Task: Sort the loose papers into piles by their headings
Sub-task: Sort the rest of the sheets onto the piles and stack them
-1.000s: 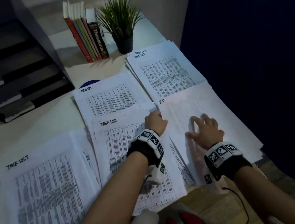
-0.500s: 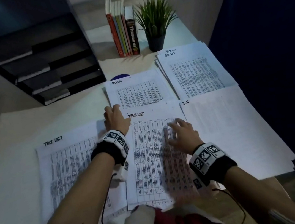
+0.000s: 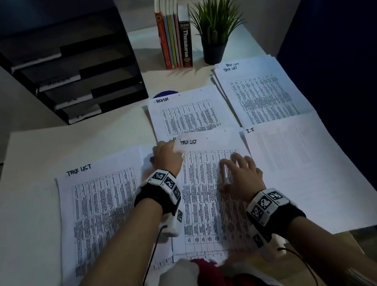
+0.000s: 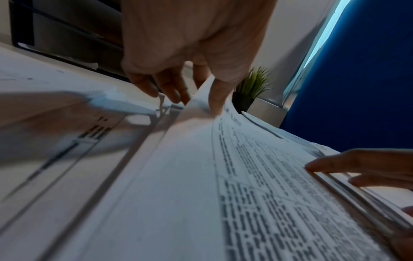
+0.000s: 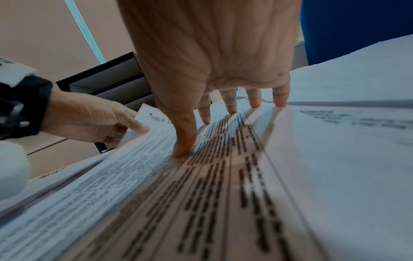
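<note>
Printed sheets cover the desk. In the middle lies a sheet headed TASK LIST (image 3: 213,194). My left hand (image 3: 166,156) pinches its top left corner, thumb on top and fingers beneath, and that corner is lifted (image 4: 201,98). My right hand (image 3: 241,172) lies flat on the same sheet, its fingertips (image 5: 183,150) pressing down. To the left lies another TASK LIST pile (image 3: 103,208). An ADMIN sheet (image 3: 189,116) sits behind, a TASK LIST stack (image 3: 262,93) at the back right, and an I.T pile (image 3: 305,171) on the right.
A black multi-tier paper tray (image 3: 66,62) stands at the back left. Upright books (image 3: 173,35) and a potted plant (image 3: 213,28) stand at the back. A blue panel (image 3: 349,51) borders the desk on the right. Bare desk (image 3: 25,210) shows at the left.
Both hands have come left from the I.T pile onto the middle TASK LIST sheet. My left hand has since shifted right to its top left corner and raised it.
</note>
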A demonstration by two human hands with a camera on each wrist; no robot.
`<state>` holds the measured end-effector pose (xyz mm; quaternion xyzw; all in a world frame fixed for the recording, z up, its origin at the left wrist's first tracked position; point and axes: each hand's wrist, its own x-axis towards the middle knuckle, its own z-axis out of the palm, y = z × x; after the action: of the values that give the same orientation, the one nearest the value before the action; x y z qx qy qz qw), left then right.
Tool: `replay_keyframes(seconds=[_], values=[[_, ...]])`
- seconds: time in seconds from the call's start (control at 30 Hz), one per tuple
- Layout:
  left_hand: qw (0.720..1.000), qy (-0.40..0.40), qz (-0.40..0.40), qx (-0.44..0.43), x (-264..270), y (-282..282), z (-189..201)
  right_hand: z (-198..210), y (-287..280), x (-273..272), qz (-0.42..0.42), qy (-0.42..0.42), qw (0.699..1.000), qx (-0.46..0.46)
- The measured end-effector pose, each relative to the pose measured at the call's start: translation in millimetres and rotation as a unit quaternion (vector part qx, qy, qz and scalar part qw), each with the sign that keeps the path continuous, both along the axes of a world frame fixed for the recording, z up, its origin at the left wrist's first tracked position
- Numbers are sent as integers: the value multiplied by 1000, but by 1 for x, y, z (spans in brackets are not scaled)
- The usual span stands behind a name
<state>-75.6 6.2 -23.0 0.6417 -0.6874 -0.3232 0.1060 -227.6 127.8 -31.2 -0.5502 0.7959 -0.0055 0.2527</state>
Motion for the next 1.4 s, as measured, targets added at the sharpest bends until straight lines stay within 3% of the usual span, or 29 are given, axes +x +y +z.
replay_keyframes(seconds=[0.1, 0.2, 0.37, 0.57, 0.63, 0.7, 0.83, 1.0, 1.07, 1.17, 1.4], values=[[990, 142, -15, -14, 5, 8, 10, 10, -6, 2, -17, -16, 1000, 11], [977, 208, 5, -57, 25, 8, 25, 29, -26, 15, -41, -11, 996, -77], [960, 273, 35, -48, 75, 0, 42, 75, -80, 66, 58, -7, 976, -211], [933, 342, 117, 2, 156, -9, 46, 104, -132, 138, 147, -7, 966, -213], [929, 325, 171, 40, 185, -19, 38, 100, -142, 162, 166, -22, 969, -181], [939, 292, 175, 45, 212, -31, 27, 90, -147, 184, 191, -37, 970, -143], [986, 124, 110, -8, 255, -50, 4, 61, -143, 214, 194, -55, 975, -93], [997, -61, 1, 36, 280, -68, -18, 37, -124, 238, 173, -29, 982, -69], [994, -85, -44, 48, 282, -72, -20, 28, -117, 245, 180, -29, 982, -53], [990, -110, -92, -4, 280, -71, -20, 13, -112, 250, 203, -7, 978, -41], [985, -78, -129, -85, 286, -60, -22, -1, -107, 262, 201, 57, 975, -76]])
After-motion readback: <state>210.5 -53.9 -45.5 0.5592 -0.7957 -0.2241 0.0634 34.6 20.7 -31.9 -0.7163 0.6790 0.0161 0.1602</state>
